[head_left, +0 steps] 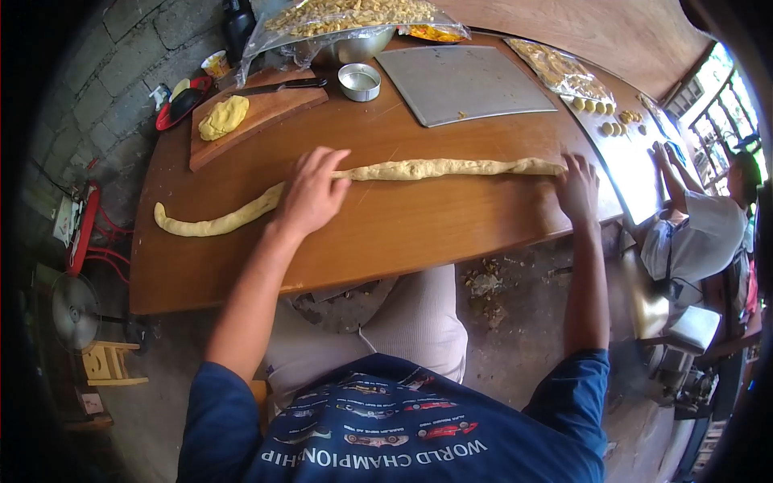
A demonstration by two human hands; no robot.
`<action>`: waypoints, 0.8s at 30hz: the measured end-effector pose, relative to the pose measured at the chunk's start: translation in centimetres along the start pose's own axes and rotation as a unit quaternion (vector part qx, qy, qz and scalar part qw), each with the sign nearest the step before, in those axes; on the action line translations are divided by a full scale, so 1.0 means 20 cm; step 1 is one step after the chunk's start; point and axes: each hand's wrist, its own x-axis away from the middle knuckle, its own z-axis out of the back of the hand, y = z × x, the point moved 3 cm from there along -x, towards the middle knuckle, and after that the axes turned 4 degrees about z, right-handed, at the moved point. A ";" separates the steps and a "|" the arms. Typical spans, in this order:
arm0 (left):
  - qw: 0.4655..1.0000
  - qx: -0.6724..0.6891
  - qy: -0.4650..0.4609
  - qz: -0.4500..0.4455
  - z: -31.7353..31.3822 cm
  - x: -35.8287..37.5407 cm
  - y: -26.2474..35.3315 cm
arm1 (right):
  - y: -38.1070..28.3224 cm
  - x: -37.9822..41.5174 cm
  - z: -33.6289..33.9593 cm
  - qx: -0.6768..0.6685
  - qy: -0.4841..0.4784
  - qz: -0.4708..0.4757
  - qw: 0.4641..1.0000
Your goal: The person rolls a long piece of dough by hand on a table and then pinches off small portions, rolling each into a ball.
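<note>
A long rope of dough (435, 168) stretches across the brown wooden table (386, 233), its left end curling upward. My left hand (312, 191) lies over the rope left of its middle, fingers extended and thumb apart, hiding a short stretch of dough. At the rope's right end, my right hand (578, 185) rests on the tip with its fingers spread and slightly blurred. Beyond my left hand, a lump of yellow dough (224, 117) sits on a wooden cutting board (278, 101), where a black-handled knife (294, 84) also lies.
A round metal cutter (359, 82) and a metal sheet (467, 84) lie at the table's far side. Behind them stands a metal bowl (354, 48) under a plastic-covered tray of pieces (346, 14). Small dough balls (592, 105) are at right, near another person (700, 229).
</note>
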 end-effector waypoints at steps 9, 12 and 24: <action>0.999 0.014 -0.017 -0.046 -0.45 -0.22 0.30 | -1.28 -0.16 0.08 -0.181 -0.061 0.225 0.955; 0.998 0.036 -0.023 -0.040 -0.43 -0.24 0.27 | -1.18 -0.14 0.01 -0.272 0.004 0.227 0.935; 0.943 0.190 -0.266 0.062 -0.11 0.01 0.32 | -1.15 0.14 0.30 -0.400 -0.121 0.212 0.883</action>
